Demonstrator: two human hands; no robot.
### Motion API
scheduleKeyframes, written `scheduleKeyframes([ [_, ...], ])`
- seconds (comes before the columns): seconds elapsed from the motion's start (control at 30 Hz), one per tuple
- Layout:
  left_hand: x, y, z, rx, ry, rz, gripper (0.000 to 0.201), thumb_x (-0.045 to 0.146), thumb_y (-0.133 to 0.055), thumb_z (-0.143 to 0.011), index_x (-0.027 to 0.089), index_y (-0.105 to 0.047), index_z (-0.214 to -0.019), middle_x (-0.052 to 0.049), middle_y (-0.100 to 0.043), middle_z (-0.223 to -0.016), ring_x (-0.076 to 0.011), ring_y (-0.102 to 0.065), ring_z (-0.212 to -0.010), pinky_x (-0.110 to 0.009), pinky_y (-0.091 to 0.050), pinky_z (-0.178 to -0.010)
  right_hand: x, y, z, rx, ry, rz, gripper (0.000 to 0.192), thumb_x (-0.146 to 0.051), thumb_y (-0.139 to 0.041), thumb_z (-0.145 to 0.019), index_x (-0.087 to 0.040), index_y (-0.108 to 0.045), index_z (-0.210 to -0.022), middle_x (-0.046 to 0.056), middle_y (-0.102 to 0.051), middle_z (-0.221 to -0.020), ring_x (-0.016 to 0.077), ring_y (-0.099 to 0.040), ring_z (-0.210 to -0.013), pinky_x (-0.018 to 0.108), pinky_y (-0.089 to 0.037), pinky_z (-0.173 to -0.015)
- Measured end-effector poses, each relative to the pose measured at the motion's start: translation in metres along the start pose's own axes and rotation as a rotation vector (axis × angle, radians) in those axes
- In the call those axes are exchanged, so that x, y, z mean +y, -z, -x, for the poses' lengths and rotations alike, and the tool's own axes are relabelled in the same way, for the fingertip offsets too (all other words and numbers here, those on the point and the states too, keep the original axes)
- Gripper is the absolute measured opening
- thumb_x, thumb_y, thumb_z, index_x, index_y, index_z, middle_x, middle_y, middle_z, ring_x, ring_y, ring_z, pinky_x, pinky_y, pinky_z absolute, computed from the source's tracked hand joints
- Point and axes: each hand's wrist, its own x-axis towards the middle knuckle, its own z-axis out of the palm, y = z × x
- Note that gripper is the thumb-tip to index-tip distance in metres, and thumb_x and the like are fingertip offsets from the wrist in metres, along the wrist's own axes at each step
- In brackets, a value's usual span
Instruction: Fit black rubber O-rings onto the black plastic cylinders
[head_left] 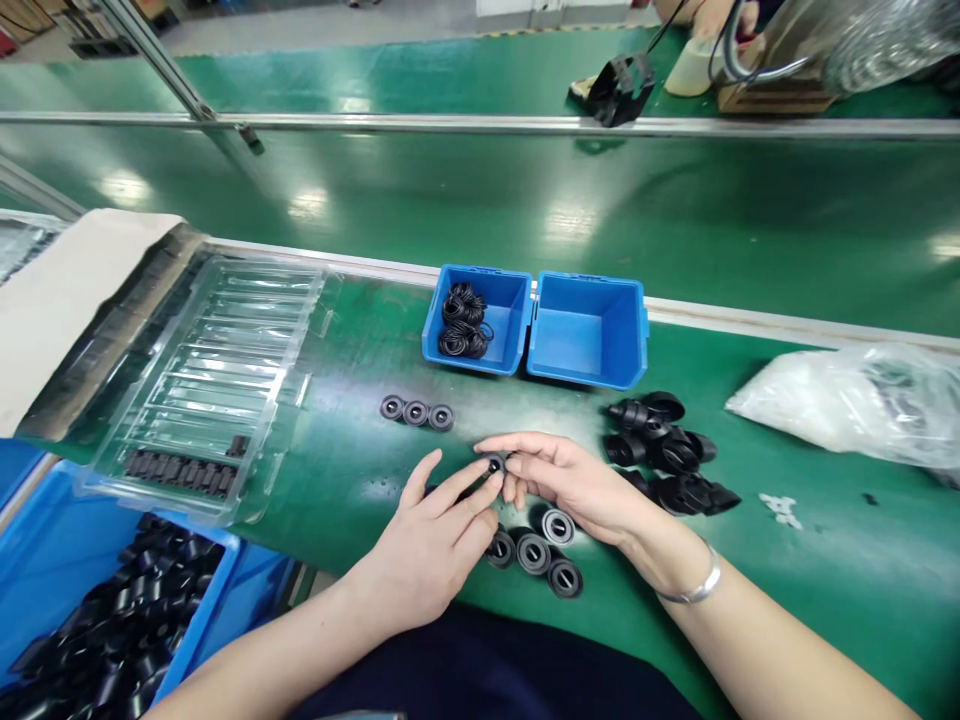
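Observation:
A small black cylindrical part (495, 466) with a round end is between my two hands, mostly covered by fingers. My left hand (431, 555) is closed around it, index and middle fingertips at its end and thumb raised apart. My right hand (559, 480) pinches the same end from the other side. Just below the fingers several black cylindrical parts (533, 553) with ringed, slotted ends stand close together. Beyond my left hand, three similar round parts (416, 413) sit in a row. Right of my right hand lies a pile of black curved fittings (675, 450).
A blue bin (480, 368) holds black rings (463, 320), beside another blue bin (589, 380). At left are a clear tray (217, 350) with small black pieces and a blue crate (67, 560) of black parts. A plastic bag (847, 400) and white pieces (781, 509) lie right.

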Motion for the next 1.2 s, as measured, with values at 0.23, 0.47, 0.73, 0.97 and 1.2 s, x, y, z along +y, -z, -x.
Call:
scheduleKeyframes([
  [0.23,0.0003,-0.0012,-0.0042,-0.046,-0.063,-0.079,0.028,0.014,-0.043,-0.093,0.011,-0.063,-0.112,-0.013,-0.047,-0.146,-0.0310,-0.034,-0.141,-0.053,-0.021,-0.117,0.0026,-0.0063,-0.0090,0.033,-0.038,-0.011,0.035,-0.039,-0.071,-0.082,-0.013,-0.065,-0.105,0.000,-0.063,-0.064,0.0110,-0.061,-0.054,0.017,-0.044,-0.041],
  [0.47,-0.0030,0.0020,-0.0007,-0.049,-0.123,-0.090,0.029,0.014,-0.041,-0.094,0.009,-0.061,-0.115,-0.016,-0.049,-0.144,-0.0342,-0.037,-0.138,-0.055,-0.027,-0.113,0.0003,-0.0053,-0.0069,0.035,-0.019,-0.057,0.035,-0.043,-0.062,-0.089,-0.015,-0.065,-0.109,0.003,-0.065,-0.071,0.0106,-0.061,-0.057,0.021,-0.052,-0.050],
  [0.73,0.0018,0.0011,-0.0034,-0.055,-0.065,-0.122,0.028,0.016,-0.041,-0.094,0.012,-0.062,-0.111,-0.012,-0.049,-0.144,-0.0287,-0.039,-0.137,-0.044,-0.026,-0.114,0.0058,-0.0080,-0.0079,0.088,0.053,0.024,0.033,-0.043,-0.066,-0.085,-0.014,-0.064,-0.102,0.000,-0.063,-0.067,0.0083,-0.056,-0.049,0.020,-0.048,-0.044],
  [0.97,0.0034,-0.0025,-0.0021,-0.008,-0.006,-0.099,0.025,0.014,-0.043,-0.093,0.015,-0.063,-0.108,-0.007,-0.051,-0.144,-0.0242,-0.038,-0.138,-0.044,-0.017,-0.119,0.0048,-0.0060,-0.0063,0.037,0.040,-0.008,0.032,-0.039,-0.068,-0.085,-0.014,-0.063,-0.104,0.001,-0.064,-0.069,0.0095,-0.060,-0.054,0.020,-0.050,-0.049],
  [1.2,0.0057,-0.0004,-0.0039,-0.079,-0.048,-0.142,0.027,0.013,-0.041,-0.093,0.012,-0.061,-0.111,-0.014,-0.040,-0.151,-0.0326,-0.031,-0.142,-0.050,-0.026,-0.113,0.0070,-0.0047,-0.0063,0.080,0.071,-0.022,0.033,-0.044,-0.061,-0.089,-0.015,-0.063,-0.106,0.003,-0.066,-0.078,0.0080,-0.059,-0.053,0.022,-0.052,-0.051],
])
